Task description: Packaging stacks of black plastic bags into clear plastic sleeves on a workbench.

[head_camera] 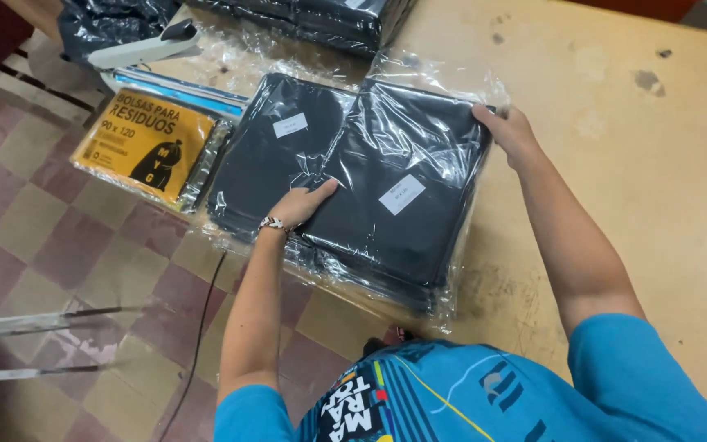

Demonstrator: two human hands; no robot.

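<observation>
Two stacked packs of black bags steadied by both hands at the table edge.

The right hand is clasped on the far corner of the right pack of black bags in clear wrap, while the left hand is laid flat, fingers together, along its near-left edge (beside a second wrapped pack). Both packs lie on the worn tan table; a yellow-labelled pack and a heat sealer are seen beyond.
</observation>
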